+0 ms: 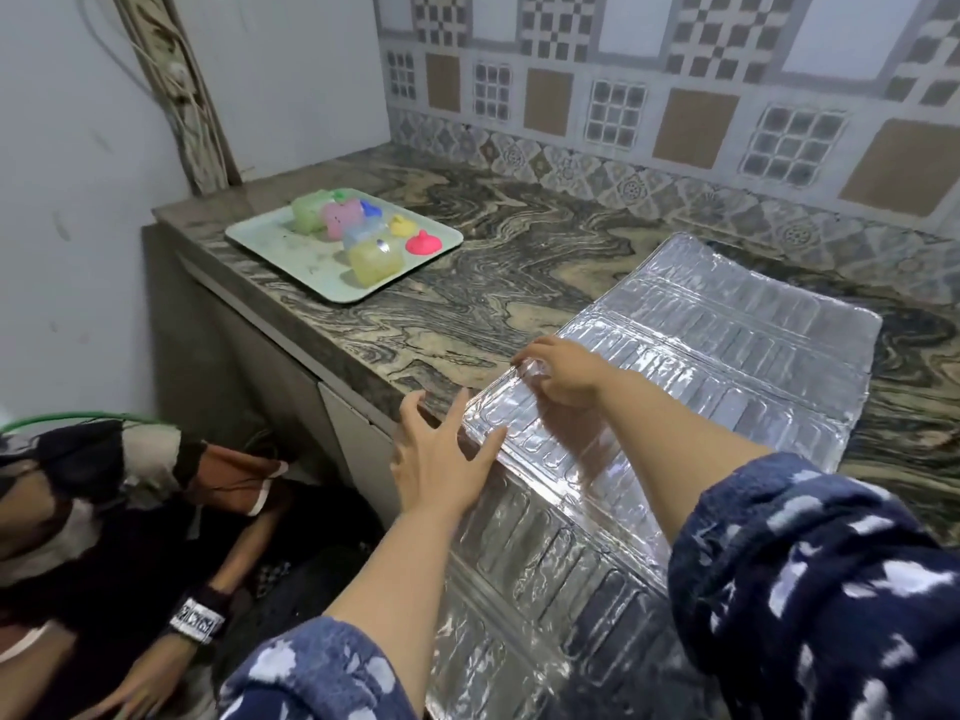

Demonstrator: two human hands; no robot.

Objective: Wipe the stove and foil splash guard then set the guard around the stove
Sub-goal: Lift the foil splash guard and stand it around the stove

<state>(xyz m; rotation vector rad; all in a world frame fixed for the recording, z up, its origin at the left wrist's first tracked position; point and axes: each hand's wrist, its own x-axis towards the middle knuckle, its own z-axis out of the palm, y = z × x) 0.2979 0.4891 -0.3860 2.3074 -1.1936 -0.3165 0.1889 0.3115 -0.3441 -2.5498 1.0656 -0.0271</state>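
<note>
Marbled stone surface (467,283) runs along a patterned tile wall; no stove and no cloth in view. Foil guard (701,356) lies flat and unfolded on the surface, spreading beyond and to the right of both hands, with its near panels hanging over the front edge below the forearms. Right hand (563,374) has fingers curled onto the guard's left edge near a fold line, pinching or pressing it; the exact grip is partly hidden by the knuckles. Left hand (441,454) is spread wide, fingers straight, holding nothing, thumb just at the guard's corner where it meets the surface edge. Tray (270,246) with coloured plastic pieces sits well beyond the left hand, apart from the foil. Another person is low down to the left of the left hand. Judgement: step in hand is taking hold of the guard to lift or reposition it; wiping not evidenced either way. To do it well: bring the left hand onto the corner so both hands share the load, grip along the fold lines rather than mid-panel, lift slowly. Thin foil likely creases or tears if pulled from one point.
</note>
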